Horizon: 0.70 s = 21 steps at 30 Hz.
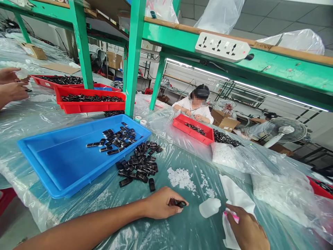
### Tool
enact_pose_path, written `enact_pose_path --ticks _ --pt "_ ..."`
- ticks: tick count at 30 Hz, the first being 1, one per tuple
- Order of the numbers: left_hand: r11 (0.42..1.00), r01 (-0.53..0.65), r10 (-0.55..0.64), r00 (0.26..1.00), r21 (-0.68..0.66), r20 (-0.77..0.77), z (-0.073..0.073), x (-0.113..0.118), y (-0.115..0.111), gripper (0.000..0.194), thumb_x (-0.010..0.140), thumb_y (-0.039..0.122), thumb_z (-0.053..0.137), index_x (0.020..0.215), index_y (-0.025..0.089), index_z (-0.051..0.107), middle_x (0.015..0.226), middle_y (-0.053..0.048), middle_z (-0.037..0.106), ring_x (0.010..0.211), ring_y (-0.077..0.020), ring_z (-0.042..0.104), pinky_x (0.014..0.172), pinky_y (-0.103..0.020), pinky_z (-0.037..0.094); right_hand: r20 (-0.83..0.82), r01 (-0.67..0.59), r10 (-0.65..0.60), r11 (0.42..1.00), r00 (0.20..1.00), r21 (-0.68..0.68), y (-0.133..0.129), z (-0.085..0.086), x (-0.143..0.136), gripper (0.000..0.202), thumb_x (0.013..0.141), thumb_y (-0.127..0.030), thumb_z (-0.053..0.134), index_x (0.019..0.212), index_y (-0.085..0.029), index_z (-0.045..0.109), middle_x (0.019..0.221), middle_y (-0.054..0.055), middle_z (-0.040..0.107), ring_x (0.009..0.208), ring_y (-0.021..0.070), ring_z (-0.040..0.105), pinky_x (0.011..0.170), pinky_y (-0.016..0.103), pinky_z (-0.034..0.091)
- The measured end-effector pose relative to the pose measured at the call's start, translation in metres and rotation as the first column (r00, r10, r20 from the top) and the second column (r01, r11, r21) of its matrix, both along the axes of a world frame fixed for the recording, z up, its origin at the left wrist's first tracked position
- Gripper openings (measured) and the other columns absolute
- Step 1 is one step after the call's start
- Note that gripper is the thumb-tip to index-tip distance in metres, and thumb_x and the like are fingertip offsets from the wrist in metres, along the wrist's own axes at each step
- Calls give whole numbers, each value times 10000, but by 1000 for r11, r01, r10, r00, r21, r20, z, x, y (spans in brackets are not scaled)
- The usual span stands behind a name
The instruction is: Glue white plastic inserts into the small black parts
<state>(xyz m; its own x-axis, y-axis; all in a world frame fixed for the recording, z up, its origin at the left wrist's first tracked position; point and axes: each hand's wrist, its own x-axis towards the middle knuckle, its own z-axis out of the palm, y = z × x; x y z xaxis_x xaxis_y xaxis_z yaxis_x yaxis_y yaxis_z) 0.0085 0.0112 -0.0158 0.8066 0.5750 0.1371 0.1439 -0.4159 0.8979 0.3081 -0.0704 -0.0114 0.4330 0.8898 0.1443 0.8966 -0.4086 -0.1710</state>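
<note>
My left hand [166, 203] is closed around a small black piece [182, 204], near the front of the table. To its right, my right hand [246, 225] pinches a pink object [231, 216] over a white cloth [238, 194]. Between the two hands a translucent white bottle [209, 207] lies on its side. Small white pieces [182, 178] are scattered just beyond my left hand. A pile of black pieces [140, 163] lies beside the blue tray [65, 187], which holds more black pieces at its right end.
Red trays of black parts [91, 107] stand at the left and a red tray [194, 135] at the back, before a seated person [197, 104]. Another person's hands [13, 86] work at far left. Plastic bags [281, 194] lie right. A green post [134, 62] rises behind the blue tray.
</note>
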Motion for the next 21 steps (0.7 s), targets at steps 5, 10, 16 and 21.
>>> enact_pose_path --ticks 5,10,16,21 --pt "999 17 -17 1000 27 -6 5 -1 0 325 822 231 525 1122 192 645 959 -49 700 775 -176 635 630 -206 458 62 33 -26 994 998 -101 -2 -5 15 422 756 -296 395 1085 -229 651 1067 87 661 972 308 589 778 426 413" --pt "999 33 -33 999 41 -11 8 -2 -1 331 819 210 528 1129 209 643 993 -41 698 804 -177 640 620 -197 448 68 24 -16 992 998 -121 -3 -2 22 316 734 -274 445 944 -276 682 986 66 681 859 285 627 726 393 414" --pt "996 87 -87 996 7 2 9 -3 -1 346 810 184 533 1137 218 639 986 -47 697 823 -175 645 641 -190 457 46 20 -15 993 999 -115 0 2 24 202 773 -303 430 772 -262 627 865 54 658 746 244 625 584 317 406" --pt "991 132 -132 991 1 27 12 -3 -1 334 818 189 536 1133 217 645 991 -65 694 831 -186 646 653 -202 468 61 161 -160 987 985 -21 -3 23 9 238 818 -390 403 896 -267 592 879 74 659 695 275 626 535 333 412"
